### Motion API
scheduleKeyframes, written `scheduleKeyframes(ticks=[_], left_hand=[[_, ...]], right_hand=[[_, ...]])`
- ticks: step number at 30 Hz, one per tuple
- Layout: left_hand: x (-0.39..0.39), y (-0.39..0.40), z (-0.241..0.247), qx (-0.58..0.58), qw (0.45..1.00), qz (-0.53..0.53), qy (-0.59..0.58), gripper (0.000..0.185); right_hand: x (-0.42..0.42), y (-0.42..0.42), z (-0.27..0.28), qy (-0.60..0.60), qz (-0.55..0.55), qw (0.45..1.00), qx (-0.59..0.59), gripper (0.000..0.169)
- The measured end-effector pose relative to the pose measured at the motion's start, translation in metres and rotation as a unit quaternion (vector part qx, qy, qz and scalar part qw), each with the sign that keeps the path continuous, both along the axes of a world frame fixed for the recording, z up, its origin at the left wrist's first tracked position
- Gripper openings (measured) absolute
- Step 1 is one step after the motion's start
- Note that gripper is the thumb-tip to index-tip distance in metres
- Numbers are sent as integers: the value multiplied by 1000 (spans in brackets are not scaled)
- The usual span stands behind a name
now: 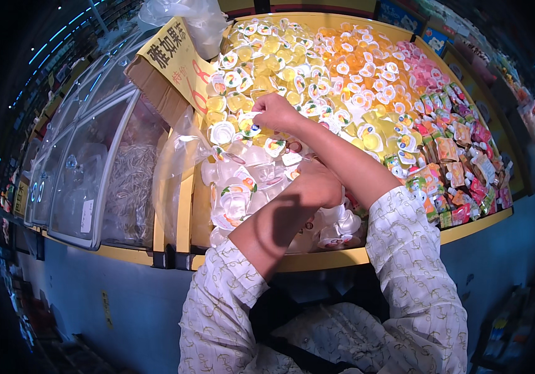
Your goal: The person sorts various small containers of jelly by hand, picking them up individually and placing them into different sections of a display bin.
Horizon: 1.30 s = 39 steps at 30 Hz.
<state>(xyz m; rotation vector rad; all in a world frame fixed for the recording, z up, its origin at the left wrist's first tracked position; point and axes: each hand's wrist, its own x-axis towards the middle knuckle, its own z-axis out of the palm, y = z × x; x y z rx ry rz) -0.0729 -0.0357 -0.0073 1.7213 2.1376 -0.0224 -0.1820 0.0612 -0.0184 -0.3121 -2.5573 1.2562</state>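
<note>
My right hand [275, 112] reaches across over my left forearm, its fingers closed on the edge of a jelly cup [248, 126] with a printed lid, among the yellow jelly cups [272, 46]. Below it, my left hand [321, 182] lies low among clear jelly cups [260, 163]; its fingers point away and are mostly hidden, so whether it holds anything cannot be told. More clear cups [235, 198] lie to the left of my left forearm, some upside down, some tilted. Orange jelly cups [365, 61] fill the middle back of the display bin.
The bin's yellow front edge [323, 262] runs before me. Jelly pouches [454, 154] and pink cups [424, 68] lie at the right. A cardboard-backed price sign [176, 65], a plastic bag [185, 154] and lidded clear bins [85, 173] stand at the left.
</note>
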Motion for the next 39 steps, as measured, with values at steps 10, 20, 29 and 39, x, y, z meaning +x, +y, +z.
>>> scheduleKeyframes(ticks=[10, 20, 29, 39], left_hand=[[0, -12, 20, 39, 998, -35, -36, 44], [6, 7, 16, -83, 996, 29, 24, 46], [3, 3, 12, -48, 999, 13, 6, 61], [2, 0, 21, -64, 998, -18, 14, 64]], right_hand=[[14, -13, 11, 1, 99, 987, 130, 31], [22, 6, 8, 87, 115, 979, 144, 34], [143, 104, 41, -92, -14, 951, 294, 29], [281, 191, 20, -232, -306, 870, 309, 33]])
